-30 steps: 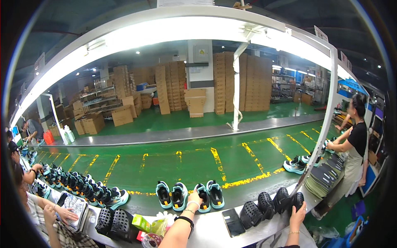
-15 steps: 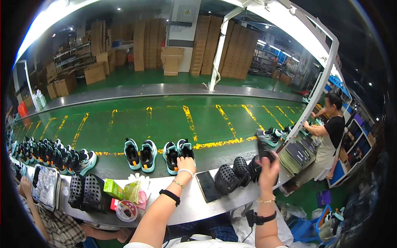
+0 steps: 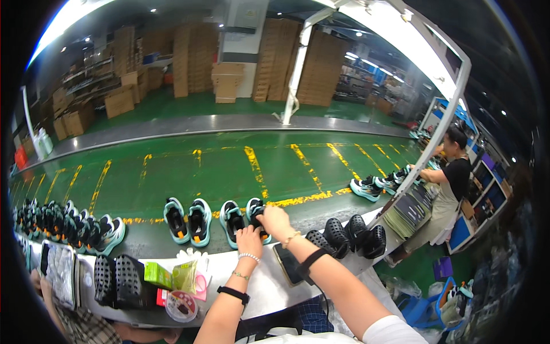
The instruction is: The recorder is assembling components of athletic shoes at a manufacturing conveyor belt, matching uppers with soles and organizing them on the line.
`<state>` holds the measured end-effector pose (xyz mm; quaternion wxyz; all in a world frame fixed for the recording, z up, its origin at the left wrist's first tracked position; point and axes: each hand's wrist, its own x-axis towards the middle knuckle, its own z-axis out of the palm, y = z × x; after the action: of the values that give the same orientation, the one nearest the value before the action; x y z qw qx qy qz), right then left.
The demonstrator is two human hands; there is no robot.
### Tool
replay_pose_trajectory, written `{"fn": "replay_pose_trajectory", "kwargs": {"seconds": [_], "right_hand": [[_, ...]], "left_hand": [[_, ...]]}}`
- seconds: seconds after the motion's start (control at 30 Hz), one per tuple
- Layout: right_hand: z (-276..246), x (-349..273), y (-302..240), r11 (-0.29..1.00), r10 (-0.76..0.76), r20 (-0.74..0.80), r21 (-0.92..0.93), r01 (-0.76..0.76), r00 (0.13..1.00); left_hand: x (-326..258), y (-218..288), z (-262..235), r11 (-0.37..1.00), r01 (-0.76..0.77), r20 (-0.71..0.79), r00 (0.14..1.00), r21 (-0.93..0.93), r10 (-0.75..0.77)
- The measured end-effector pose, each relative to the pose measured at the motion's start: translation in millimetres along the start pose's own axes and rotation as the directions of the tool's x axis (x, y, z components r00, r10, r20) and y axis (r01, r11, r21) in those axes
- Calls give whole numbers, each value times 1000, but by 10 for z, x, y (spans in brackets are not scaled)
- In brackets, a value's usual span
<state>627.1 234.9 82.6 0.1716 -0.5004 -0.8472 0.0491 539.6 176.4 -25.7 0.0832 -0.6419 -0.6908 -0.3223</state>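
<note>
Two black-and-teal sneakers stand side by side at the near edge of the green belt in front of me. My left hand (image 3: 250, 242) is closed on the heel side of the right-hand sneaker (image 3: 252, 205). My right hand (image 3: 277, 222) reaches across to the same sneaker, its fingers bent at the shoe's mouth. Something dark shows at those fingertips; I cannot make out whether it is a separate piece. Beside it stands its mate, the left-hand sneaker (image 3: 231, 216). Another sneaker pair (image 3: 199, 221), with orange heel tabs, is further left.
Black clogs (image 3: 337, 236) and a phone (image 3: 286, 265) lie right on the metal ledge (image 3: 229, 286). More clogs (image 3: 129, 278), a green box (image 3: 157, 275) and a round tub (image 3: 181, 306) are left. Sneakers line the belt's left end (image 3: 112, 232). A co-worker (image 3: 455, 172) stands right.
My right hand has come left from above the black clogs, where it held a dark elongated piece, to the sneaker. My left hand stays at that sneaker. The view has shifted slightly.
</note>
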Motion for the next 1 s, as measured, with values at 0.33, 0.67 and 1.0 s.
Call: {"fn": "replay_pose_trajectory", "kwargs": {"seconds": [0.33, 0.67, 1.0], "right_hand": [[727, 191, -124, 981, -67, 53, -181, 76, 996], [1074, 435, -17, 943, 333, 82, -13, -333, 939], [595, -194, 214, 916, -23, 171, 397, -47, 985]], "left_hand": [[-106, -169, -19, 996, 86, -35, 996, -17, -87], [-76, -77, 96, 999, 29, -42, 999, -17, -30], [52, -244, -62, 962, 202, 148, 973, -184, -177]]}}
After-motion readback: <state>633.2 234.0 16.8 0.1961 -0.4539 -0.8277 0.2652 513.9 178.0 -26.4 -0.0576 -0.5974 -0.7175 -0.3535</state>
